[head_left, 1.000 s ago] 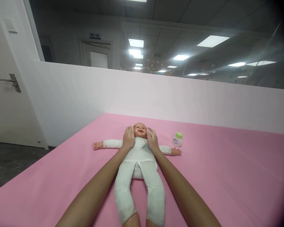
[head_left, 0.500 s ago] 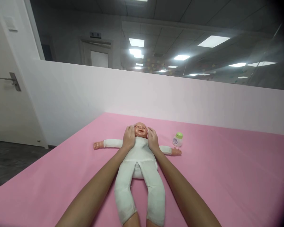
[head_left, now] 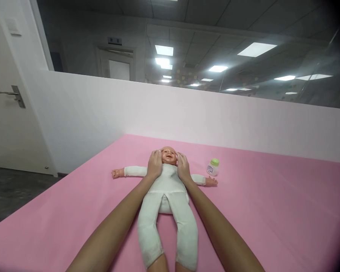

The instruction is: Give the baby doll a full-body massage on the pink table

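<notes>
A baby doll [head_left: 166, 180] with a white cloth body lies on its back, arms spread wide and legs toward me. Along the head's left side in the picture rests my left hand [head_left: 155, 163], its fingers stretched out and lying flat. My right hand [head_left: 183, 166] is placed the same way on the opposite side, fingers extended by the cheek. Between the two hands the doll's head [head_left: 169, 155] stays visible, face up. Both palms are turned inward and hidden from view. Near the doll's outstretched hand at the right stands a small clear bottle [head_left: 212, 168] with a green cap.
The doll lies on a pink-covered table [head_left: 266, 204]. A white low wall [head_left: 215, 117] runs along its far side, with dark glass [head_left: 187, 49] above reflecting ceiling lights. At the left are a door [head_left: 14, 128] with a metal handle and a dark floor [head_left: 14, 192].
</notes>
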The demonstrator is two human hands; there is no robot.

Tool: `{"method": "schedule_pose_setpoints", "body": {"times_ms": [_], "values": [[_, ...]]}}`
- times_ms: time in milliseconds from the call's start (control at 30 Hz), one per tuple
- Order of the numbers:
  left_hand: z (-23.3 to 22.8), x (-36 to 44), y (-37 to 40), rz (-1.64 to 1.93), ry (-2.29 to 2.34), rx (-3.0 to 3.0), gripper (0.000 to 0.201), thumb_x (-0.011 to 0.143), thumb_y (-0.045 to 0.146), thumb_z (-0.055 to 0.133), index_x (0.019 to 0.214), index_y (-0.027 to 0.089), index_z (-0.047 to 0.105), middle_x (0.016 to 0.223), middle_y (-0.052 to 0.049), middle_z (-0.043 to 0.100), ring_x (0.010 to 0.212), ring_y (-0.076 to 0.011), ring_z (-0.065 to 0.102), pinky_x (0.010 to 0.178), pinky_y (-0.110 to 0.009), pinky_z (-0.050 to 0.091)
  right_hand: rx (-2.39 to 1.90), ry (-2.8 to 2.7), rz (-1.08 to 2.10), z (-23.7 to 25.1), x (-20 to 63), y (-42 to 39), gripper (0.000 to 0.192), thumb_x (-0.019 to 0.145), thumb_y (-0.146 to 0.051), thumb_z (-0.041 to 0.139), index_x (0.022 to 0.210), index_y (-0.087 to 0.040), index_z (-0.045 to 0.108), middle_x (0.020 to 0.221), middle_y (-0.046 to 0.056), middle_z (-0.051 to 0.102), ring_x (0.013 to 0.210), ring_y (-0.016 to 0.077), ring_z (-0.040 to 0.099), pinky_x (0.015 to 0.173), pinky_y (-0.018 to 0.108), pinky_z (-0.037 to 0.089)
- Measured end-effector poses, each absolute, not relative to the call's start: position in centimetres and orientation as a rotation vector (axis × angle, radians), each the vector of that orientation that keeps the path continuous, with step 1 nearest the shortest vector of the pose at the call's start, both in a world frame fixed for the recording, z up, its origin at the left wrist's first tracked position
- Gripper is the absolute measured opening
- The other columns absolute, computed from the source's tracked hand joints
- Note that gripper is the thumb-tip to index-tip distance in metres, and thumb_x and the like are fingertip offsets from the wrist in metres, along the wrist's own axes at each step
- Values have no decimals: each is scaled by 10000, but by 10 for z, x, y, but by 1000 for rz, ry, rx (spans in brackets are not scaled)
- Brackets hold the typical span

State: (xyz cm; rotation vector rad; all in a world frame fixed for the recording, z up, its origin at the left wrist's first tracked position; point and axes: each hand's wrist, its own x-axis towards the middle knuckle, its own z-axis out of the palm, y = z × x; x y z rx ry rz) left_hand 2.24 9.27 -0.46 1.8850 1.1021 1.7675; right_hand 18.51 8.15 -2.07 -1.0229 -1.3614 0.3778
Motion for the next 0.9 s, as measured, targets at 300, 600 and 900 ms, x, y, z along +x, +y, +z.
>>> {"method": "schedule_pose_setpoints", "body": {"times_ms": [300, 600, 900], "values": [[-5, 23, 92, 1767, 1128, 1849, 417, 1073, 418, 277, 1136, 201, 629, 1172, -104, 639, 1153, -221, 597, 1075, -419, 444, -1030, -1390, 376, -22, 187, 84, 512, 1007, -498, 373, 1298, -186, 655, 1405, 132, 570, 1338, 244, 511, 1176, 432, 367], [-6, 24, 93, 1707, 1145, 1873, 488, 1073, 462, 272, 1308, 214, 620, 1253, -95, 608, 1199, -202, 583, 1099, -369, 422, -1007, -1437, 385, -20, 185, 81, 531, 1002, -517, 375, 1337, -203, 642, 1424, 125, 541, 1359, 243, 489, 1186, 436, 351], [0, 24, 86, 1713, 1213, 1842, 489, 1064, 485, 289, 1153, 177, 658, 1203, -111, 663, 1156, -232, 618, 1053, -383, 451, -994, -1372, 388, -14, 183, 74, 467, 992, -461, 399, 1195, -153, 686, 1265, 142, 684, 1210, 257, 607, 1091, 435, 437]]}}
